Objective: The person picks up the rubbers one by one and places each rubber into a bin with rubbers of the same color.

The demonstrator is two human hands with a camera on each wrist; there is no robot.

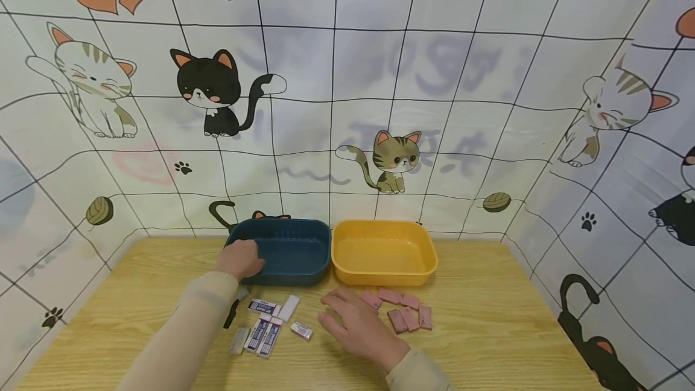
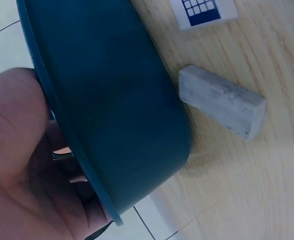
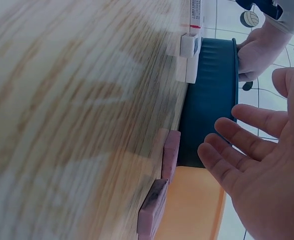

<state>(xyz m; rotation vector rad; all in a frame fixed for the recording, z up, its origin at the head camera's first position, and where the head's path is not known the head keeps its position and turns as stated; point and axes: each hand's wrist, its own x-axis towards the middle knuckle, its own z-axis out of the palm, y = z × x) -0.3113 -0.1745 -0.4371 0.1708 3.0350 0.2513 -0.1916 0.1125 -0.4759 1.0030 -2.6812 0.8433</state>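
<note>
My left hand [image 1: 239, 258] is at the left end of the blue bin [image 1: 288, 282], its fingers reaching over the rim into it. In the left wrist view the rim hides the fingertips, so I cannot tell if they hold anything. My right hand [image 1: 361, 327] hovers palm down over the table in front of the bins, fingers apart and holding nothing. Between the hands lie several white erasers [image 1: 269, 336], some in blue printed sleeves. A greyish bare eraser [image 2: 222, 102] lies beside the blue bin in the left wrist view. Pink erasers [image 1: 411, 317] lie right of my right hand.
A yellow bin [image 1: 382, 277] stands against the blue one, on its right. Both stand at the back of the wooden table [image 1: 488, 330], near a cat-printed cloth [image 1: 304, 186] that hangs behind and along the sides.
</note>
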